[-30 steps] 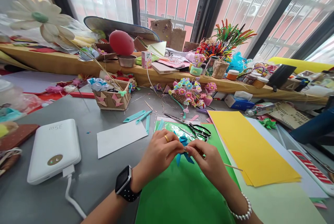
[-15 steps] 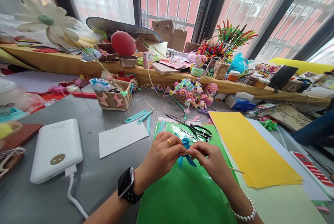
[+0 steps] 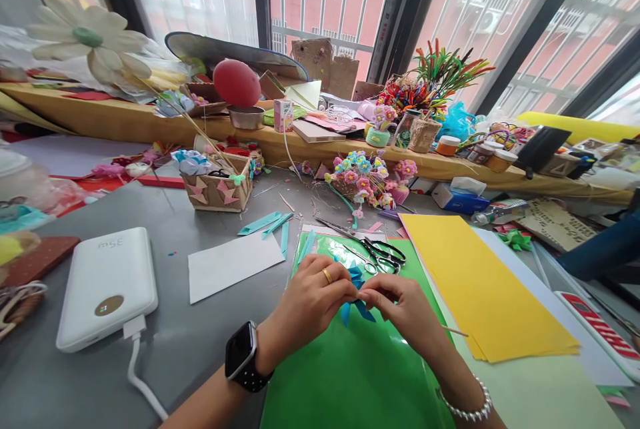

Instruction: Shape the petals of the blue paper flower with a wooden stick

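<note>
My left hand (image 3: 309, 301) and my right hand (image 3: 406, 309) meet over a green sheet (image 3: 350, 369), both pinching a small blue folded paper piece (image 3: 356, 294). A thin wooden stick (image 3: 456, 331) pokes out to the right past my right hand, which also holds it. The left hand wears a gold ring, its wrist a black smartwatch (image 3: 241, 357). A pearl bracelet (image 3: 467, 409) circles the right wrist. Black scissors (image 3: 380, 252) lie just beyond the hands on the green sheet.
Yellow paper (image 3: 480, 289) lies to the right, a white sheet (image 3: 235, 263) and a white power bank (image 3: 107, 287) with cable to the left. A cardboard box (image 3: 217, 190), teal paper strips (image 3: 267, 222) and a paper flower bouquet (image 3: 363, 179) sit behind. A cluttered wooden shelf (image 3: 125, 121) lines the window.
Both hands stay together on the blue paper piece and have shifted slightly, the fingers working it. Nothing else moved.
</note>
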`<act>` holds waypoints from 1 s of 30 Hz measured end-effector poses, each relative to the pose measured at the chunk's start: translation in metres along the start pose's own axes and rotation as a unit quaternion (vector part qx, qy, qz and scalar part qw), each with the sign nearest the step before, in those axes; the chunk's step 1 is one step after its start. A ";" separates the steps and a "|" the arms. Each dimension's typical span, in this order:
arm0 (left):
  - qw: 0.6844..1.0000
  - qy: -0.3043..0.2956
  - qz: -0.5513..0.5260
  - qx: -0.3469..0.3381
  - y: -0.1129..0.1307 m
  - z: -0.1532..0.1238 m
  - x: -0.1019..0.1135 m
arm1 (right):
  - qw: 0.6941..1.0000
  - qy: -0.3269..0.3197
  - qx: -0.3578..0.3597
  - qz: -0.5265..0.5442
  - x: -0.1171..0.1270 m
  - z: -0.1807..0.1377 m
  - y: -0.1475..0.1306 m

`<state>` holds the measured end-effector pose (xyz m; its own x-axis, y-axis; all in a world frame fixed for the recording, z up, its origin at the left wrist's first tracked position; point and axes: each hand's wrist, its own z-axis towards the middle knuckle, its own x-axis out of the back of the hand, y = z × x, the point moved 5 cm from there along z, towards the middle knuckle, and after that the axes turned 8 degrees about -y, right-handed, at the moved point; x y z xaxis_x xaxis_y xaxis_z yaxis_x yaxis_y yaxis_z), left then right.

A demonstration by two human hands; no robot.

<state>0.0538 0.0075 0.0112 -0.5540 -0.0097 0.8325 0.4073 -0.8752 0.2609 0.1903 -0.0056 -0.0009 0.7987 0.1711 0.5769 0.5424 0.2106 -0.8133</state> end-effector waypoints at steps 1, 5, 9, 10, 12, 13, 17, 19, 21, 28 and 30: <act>1.000 -0.002 0.001 -0.001 0.000 0.000 0.000 | 1.000 -0.006 0.000 0.003 -0.001 0.000 0.000; 1.000 -0.004 0.001 -0.004 0.000 0.000 0.000 | 1.000 -0.015 0.005 0.003 -0.002 -0.001 0.000; 1.000 0.007 -0.002 -0.006 -0.001 0.000 0.001 | 1.000 -0.016 0.010 -0.002 -0.003 -0.001 0.000; 1.000 0.014 -0.001 -0.006 -0.001 0.000 0.001 | 1.000 -0.013 0.010 -0.003 -0.003 -0.001 0.000; 0.999 0.031 0.000 -0.008 -0.001 0.000 0.002 | 1.000 -0.002 0.009 -0.006 -0.004 0.000 0.000; 0.999 0.040 0.002 -0.010 -0.001 -0.001 0.002 | 1.000 0.005 0.007 -0.009 -0.004 0.000 0.000; 0.998 0.059 0.024 -0.020 0.002 -0.002 0.003 | 1.000 0.019 0.002 -0.011 -0.004 0.001 0.001; 0.997 0.063 0.034 -0.024 0.003 -0.003 0.003 | 1.000 0.024 0.004 -0.007 -0.003 0.001 0.001; 0.997 0.066 0.037 -0.028 0.004 -0.003 0.003 | 0.999 0.030 0.011 -0.005 -0.002 0.000 0.002; 0.995 0.081 0.048 -0.038 0.004 -0.002 0.005 | 0.998 0.043 0.046 -0.017 -0.001 0.000 0.002; 0.995 0.081 0.047 -0.037 0.004 -0.001 0.005 | 0.997 0.049 0.050 -0.017 0.000 0.000 0.001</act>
<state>0.0519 0.0029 0.0158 -0.6274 -0.1657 0.7609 0.4113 -0.9002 0.1431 0.1907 -0.0053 -0.0019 0.8044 0.0685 0.5901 0.5450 0.3100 -0.7790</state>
